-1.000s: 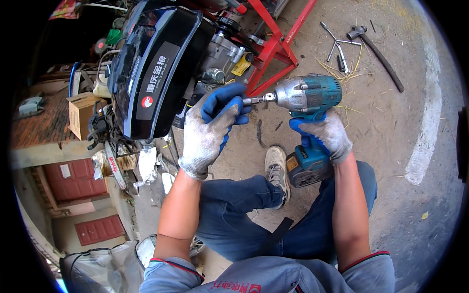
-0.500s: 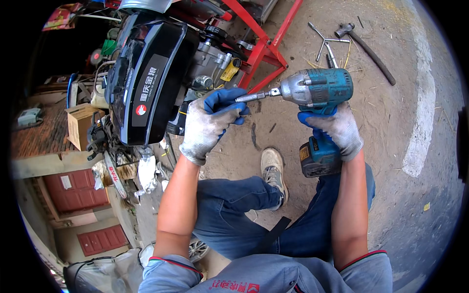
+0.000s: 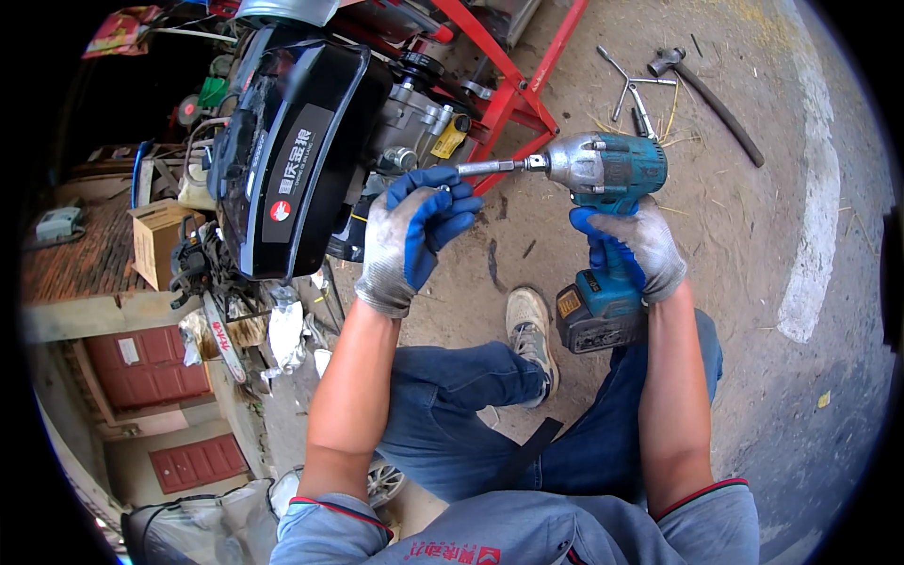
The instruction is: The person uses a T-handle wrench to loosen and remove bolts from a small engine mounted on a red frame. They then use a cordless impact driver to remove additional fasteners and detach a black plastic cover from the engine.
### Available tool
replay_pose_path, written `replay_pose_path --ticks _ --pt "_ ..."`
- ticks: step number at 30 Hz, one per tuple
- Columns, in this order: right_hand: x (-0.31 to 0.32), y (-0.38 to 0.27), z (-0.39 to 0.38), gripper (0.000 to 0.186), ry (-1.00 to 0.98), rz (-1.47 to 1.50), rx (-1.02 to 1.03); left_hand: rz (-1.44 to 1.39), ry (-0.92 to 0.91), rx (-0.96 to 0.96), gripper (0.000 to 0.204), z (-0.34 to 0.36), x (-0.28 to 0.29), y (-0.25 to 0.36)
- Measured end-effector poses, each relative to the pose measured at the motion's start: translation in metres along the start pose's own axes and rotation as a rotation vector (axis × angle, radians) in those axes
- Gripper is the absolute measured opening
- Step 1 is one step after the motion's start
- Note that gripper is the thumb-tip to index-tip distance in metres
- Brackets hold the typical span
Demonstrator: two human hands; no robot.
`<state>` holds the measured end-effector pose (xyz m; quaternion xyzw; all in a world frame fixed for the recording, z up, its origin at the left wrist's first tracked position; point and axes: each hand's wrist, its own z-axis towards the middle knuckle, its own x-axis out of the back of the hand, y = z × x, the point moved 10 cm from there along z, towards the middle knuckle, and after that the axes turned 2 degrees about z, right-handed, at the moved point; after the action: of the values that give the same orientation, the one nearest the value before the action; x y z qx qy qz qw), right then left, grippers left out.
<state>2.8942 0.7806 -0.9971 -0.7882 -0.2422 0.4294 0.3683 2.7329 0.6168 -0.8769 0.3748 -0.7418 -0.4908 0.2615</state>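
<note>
The right hand, in a grey glove with blue palm and fingers, had its grip closed around the handle of a cordless drill. The drill had a teal body, a silver-grey nose and a dark battery block with a teal top hanging just below the hand. From the nose a slim metal bit stuck out level toward the left. The left hand, gloved the same way, sat just left of the right one, its grip narrow, with the blue fingertips curled about the end of that bit; whether they pinched it tight could not be told. Just beyond and left of the left hand stood a black outboard motor with a glossy cowling, mounted on a red stand. Up and to the right of the drill, well apart from both hands, a hammer and a cross wrench lay on the dirt floor. Below the drill, a worn shoe rested on that floor.
</note>
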Motion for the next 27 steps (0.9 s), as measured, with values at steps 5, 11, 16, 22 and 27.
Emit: replay_pose_path --ticks 5,11,16,22,27 --pt "-0.039 0.032 0.026 0.022 0.003 0.306 -0.114 -0.496 -0.146 0.156 0.027 0.014 -0.029 -0.009" --pt "-0.089 0.059 0.052 0.025 -0.057 0.493 -0.209 0.17 0.253 -0.152 0.025 0.011 -0.007 0.034" --pt "-0.111 0.067 0.061 0.026 -0.133 0.526 -0.212 0.195 0.179 -0.14 0.025 0.016 -0.015 0.035" --pt "-0.12 0.077 0.065 0.028 -0.168 0.58 -0.272 0.227 0.183 -0.166 0.018 0.016 -0.015 0.035" --pt "-0.123 0.073 0.065 0.029 -0.224 0.591 -0.268 0.267 0.16 -0.183 0.014 0.014 -0.018 0.039"
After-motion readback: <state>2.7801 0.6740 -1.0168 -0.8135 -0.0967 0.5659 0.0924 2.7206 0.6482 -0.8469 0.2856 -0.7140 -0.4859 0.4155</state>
